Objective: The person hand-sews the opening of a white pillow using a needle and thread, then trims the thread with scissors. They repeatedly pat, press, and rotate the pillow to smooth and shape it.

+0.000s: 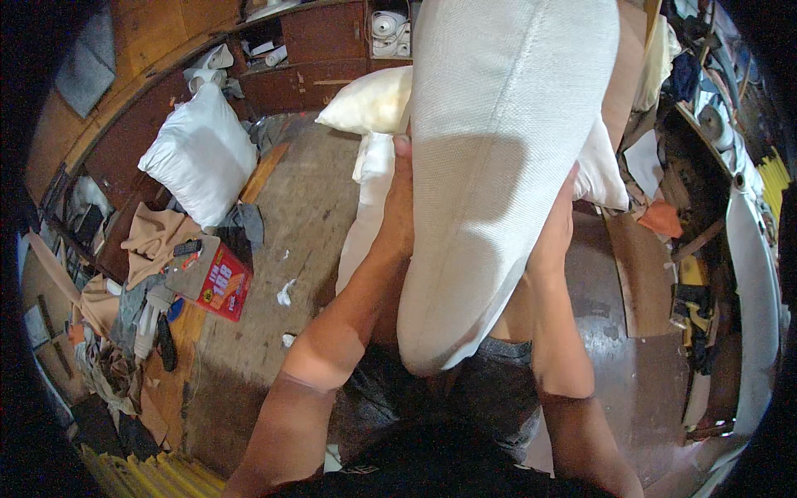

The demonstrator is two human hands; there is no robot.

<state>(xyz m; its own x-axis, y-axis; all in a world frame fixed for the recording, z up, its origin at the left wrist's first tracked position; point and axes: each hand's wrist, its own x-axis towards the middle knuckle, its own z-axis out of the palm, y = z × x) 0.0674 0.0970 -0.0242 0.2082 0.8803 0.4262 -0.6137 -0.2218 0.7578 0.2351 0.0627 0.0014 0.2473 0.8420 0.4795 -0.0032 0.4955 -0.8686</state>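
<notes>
A big off-white cushion (506, 158) in woven fabric stands on edge in front of me, its rounded lower end near my lap and a seam running up its length. My left hand (402, 195) presses against its left side, with the thumb showing and the other fingers hidden. On the opposite side my right hand (558, 220) holds it, most of the fingers out of sight behind the fabric. Just beyond my left forearm lies a long white padded piece (374, 178). Another white pillow (599, 170) peeks out behind the cushion on the right.
A white pillow (203, 153) leans at the left by brown cabinets (324, 37). A cream pillow (365, 101) lies at the back. Red printed box (224, 286), tan cloth (158, 236) and scraps clutter the left. Fabric rolls (718, 124) and an orange cloth (661, 218) are at right.
</notes>
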